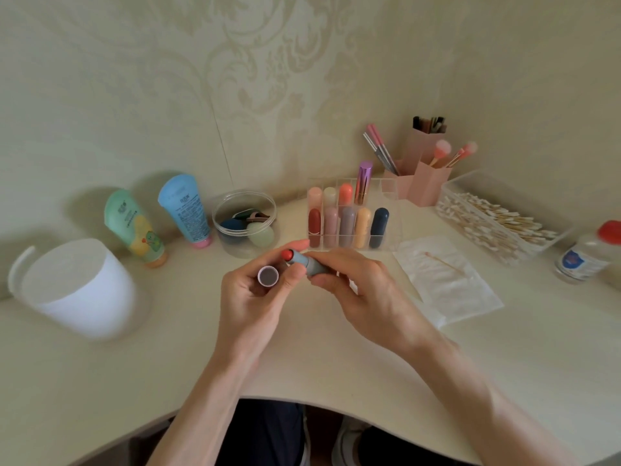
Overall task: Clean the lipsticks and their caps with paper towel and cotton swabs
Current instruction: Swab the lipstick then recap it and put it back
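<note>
My right hand (pixel 361 290) grips a grey-blue lipstick tube (pixel 307 262) lying sideways, its red tip (pixel 287 254) bared and pointing left. My left hand (pixel 258 297) holds the pale lilac cap (pixel 268 275) with its open end facing me, and its fingertips touch the tube near the red tip. A paper towel (pixel 447 284) lies flat to the right with one cotton swab (pixel 443 262) on it. A clear box of cotton swabs (pixel 497 223) stands behind it. A clear organizer (pixel 349 227) holds several capped lipsticks.
A white bin (pixel 77 287) stands at the left. Green (pixel 134 227) and blue (pixel 186 210) tubes lean on the wall beside a clear tub of sponges (pixel 247 223). Pink brush holders (pixel 423 173) sit at the back right. A red-capped bottle (pixel 588 253) stands far right.
</note>
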A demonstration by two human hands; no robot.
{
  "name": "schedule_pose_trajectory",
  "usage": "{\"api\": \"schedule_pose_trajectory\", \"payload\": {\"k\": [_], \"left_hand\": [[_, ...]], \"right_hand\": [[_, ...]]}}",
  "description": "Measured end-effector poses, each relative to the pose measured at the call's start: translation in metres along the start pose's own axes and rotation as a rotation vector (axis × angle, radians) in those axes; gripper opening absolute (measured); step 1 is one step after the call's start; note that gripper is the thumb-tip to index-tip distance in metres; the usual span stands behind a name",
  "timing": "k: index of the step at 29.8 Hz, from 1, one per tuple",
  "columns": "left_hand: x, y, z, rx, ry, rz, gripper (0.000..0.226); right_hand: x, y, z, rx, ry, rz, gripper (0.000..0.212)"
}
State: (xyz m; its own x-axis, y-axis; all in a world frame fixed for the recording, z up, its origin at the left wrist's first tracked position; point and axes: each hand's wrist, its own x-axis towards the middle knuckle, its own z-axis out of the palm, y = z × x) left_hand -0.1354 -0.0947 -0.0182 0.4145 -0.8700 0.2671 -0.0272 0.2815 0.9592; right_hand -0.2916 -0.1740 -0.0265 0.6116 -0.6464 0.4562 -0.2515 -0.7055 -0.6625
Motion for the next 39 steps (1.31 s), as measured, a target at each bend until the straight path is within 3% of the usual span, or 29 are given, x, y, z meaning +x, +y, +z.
{"api": "schedule_pose_trajectory", "payload": {"k": [6,15,22,31,39], "left_hand": [[0.001,0.002,-0.003,-0.01,0.11,-0.021,0.011],[0.001,0.0,-0.004,0.003,0.134,-0.008,0.017],[0.007,-0.011,-0.003,-0.074,-0.055,-0.108,0.064],[0.003,-0.004,0.0,-0.087,0.048,-0.004,0.026],[0.005,-0.008,-0.002,-0.085,0.017,-0.039,0.022]], "right_hand": [[0.0,-0.004,0.001,0.005,0.06,0.052,0.016],[0.0,-0.011,-0.001,-0.039,0.136,0.038,0.02],[0.002,0.0,-0.007,-0.039,0.22,0.087,0.036],[0.004,-0.001,-0.015,-0.105,0.346,0.021,0.028],[0.001,0.002,-0.016,-0.189,0.36,-0.06,0.026]]}}
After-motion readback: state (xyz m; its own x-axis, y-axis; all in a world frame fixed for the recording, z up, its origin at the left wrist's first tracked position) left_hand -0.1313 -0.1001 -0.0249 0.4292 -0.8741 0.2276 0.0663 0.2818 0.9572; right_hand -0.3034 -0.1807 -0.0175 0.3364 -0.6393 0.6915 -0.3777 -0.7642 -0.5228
